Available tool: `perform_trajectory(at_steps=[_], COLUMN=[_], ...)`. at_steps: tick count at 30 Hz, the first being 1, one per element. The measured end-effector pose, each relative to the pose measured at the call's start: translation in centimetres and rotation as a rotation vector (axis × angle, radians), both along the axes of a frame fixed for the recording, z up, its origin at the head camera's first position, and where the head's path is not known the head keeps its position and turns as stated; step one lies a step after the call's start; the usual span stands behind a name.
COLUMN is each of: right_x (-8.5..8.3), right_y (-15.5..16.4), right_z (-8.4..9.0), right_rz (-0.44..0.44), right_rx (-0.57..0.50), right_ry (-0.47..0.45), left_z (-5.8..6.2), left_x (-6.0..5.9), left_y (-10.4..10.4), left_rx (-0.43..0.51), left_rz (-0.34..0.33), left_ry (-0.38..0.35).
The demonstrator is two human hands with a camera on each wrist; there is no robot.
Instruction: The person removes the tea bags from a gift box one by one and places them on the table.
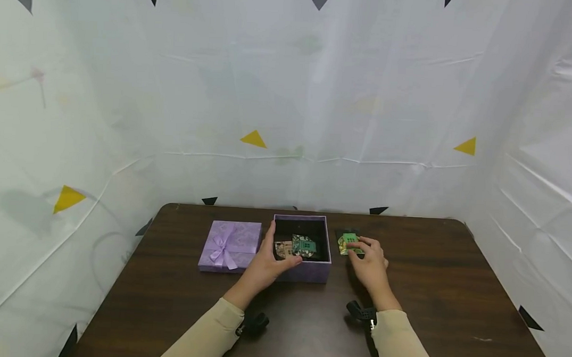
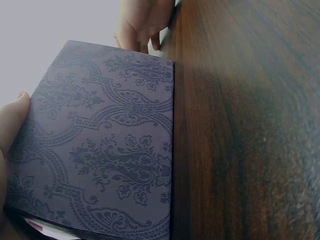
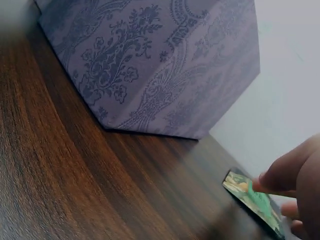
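Note:
An open purple patterned box (image 1: 303, 274) stands on the table, its inside dark. In it lie a dark green patterned packet (image 1: 304, 245) and a brownish one (image 1: 283, 248). My left hand (image 1: 265, 263) holds the box at its near left corner, fingers along the left wall and thumb at the front rim. To the right of the box, my right hand (image 1: 370, 263) has its thumb and fingertips at a small flat green and yellow packet (image 1: 346, 242). That packet (image 3: 257, 200) lies low by the table in the right wrist view. Its far end is hidden by the fingers.
The lavender lid (image 1: 245, 235) with a ribbon bow (image 1: 222, 250) lies left of the box. A dark wooden table (image 1: 429, 291) carries everything. White sheeting (image 1: 347, 96) with printed triangles hangs behind and at both sides.

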State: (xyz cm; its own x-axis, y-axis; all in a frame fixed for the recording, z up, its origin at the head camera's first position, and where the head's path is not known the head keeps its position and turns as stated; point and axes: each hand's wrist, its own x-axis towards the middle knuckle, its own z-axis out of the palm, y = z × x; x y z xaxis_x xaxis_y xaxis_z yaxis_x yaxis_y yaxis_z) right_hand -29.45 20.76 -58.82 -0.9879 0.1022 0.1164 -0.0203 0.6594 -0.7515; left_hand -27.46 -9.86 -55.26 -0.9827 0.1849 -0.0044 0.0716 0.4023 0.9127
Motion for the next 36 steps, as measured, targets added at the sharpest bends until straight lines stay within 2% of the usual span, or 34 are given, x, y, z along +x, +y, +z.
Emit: perform_trajectory(at_steps=[10,18,36], right_x=[-0.01,-0.14,-0.22], right_y=[-0.24,-0.02,-0.11], right_z=[-0.39,-0.49,-0.39], right_rz=[0.083,0.135,0.145], right_rx=[0.107,0.15,0.105], right_ry=[0.033,0.005,-0.006], left_z=[0.09,0.24,0.02], left_x=[0.01,0.06,-0.19], left_y=[0.11,0.01,-0.01], left_rx=[0.005,-0.013,-0.014], left_rz=[-0.004,-0.002,-0.007], left_ry=[-0.002,-0.019,-0.006])
